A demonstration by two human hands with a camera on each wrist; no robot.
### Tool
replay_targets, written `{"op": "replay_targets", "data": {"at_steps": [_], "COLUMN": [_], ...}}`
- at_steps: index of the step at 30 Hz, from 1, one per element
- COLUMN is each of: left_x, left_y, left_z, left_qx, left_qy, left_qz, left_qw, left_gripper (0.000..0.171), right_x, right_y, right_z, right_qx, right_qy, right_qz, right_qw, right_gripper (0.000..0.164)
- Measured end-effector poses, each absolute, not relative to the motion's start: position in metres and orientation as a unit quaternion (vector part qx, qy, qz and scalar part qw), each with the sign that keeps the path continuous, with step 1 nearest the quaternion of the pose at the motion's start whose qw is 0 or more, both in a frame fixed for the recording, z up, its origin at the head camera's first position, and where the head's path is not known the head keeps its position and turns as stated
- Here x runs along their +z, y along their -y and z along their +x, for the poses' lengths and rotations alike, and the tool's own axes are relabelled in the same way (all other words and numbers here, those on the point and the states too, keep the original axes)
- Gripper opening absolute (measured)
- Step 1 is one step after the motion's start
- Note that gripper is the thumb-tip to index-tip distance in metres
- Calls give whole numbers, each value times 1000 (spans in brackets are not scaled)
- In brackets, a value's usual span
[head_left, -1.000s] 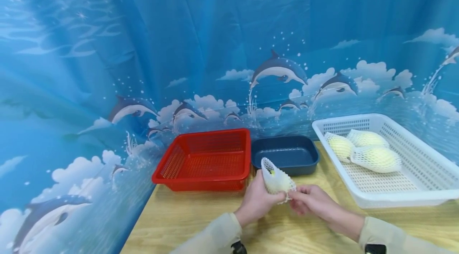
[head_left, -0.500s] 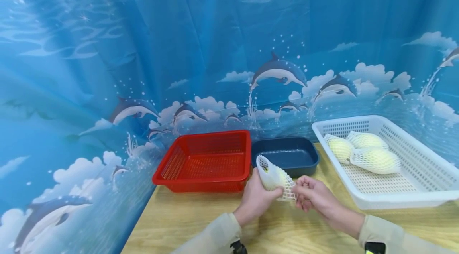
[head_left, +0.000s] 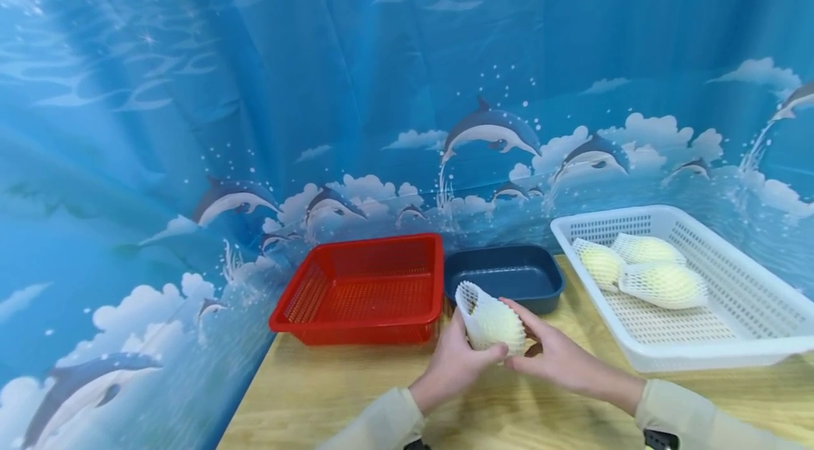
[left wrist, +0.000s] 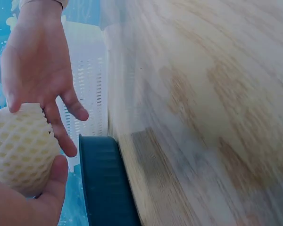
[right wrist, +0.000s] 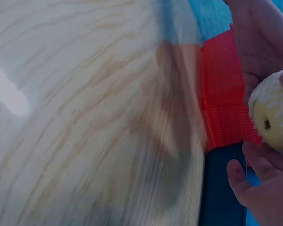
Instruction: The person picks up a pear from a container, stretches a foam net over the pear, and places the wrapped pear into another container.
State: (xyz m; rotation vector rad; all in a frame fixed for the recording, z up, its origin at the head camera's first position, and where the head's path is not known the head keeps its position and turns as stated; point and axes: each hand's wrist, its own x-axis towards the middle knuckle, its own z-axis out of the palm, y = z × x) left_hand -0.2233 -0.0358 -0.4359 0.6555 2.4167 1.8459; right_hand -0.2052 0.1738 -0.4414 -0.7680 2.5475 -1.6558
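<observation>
A pale yellow fruit (head_left: 499, 326) in a white foam net (head_left: 469, 296) is held over the table between both hands. My left hand (head_left: 450, 364) grips it from the left, with the thumb along its near side. My right hand (head_left: 552, 357) spans its right end, fingers on top and thumb below. From the right wrist, the bare end of the fruit (right wrist: 269, 129) shows a dark spot, and the net is bunched around it. The open mouth of the net points up and left in the head view.
Behind the hands stand a red basket (head_left: 356, 328) and, beside it, a dark blue tray (head_left: 553, 287). To the right, a white basket (head_left: 718, 350) contains three netted fruits (head_left: 664, 285). A dolphin-print curtain (head_left: 381, 83) hangs behind the wooden table (head_left: 318, 379).
Half a second ago my right fingers pulled the net's right end out past the fruit. Now that end lies back against it, and the right hand has spread around the fruit's end.
</observation>
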Motion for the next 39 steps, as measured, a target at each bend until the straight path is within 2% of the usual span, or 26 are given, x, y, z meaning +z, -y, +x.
{"op": "replay_targets", "data": {"at_steps": [6,19,25,31,37,39], "left_x": [-431,-430,-432,-434,-434,-433], "left_y": [37,36,35,36,40,41], "left_z": [-220,-217,-216,-217,-220,-221], "left_qx": [615,589,609,607,628,627], "left_qy": [-755,-775,-755,-758,-746,-748], "left_qz": [221,222,234,230,213,208], "left_qw": [41,44,65,65,60,62], "left_gripper": [67,84,87,91,85,83], "right_x": [-438,-445,-447,-446,-434,-430], "right_y": [-174,-174,-173,-173,-176,-178], "right_z": [-206,-204,-203,-202,-200,-200], "right_qx": [-533,-473,-455,-447,-465,-473], "right_qy": [-813,-844,-850,-853,-846,-841], "right_qz": [-235,-249,-258,-264,-259,-262], "right_qw": [5,-49,-58,-46,8,19], "right_gripper": [87,67,74,77,101,102]}}
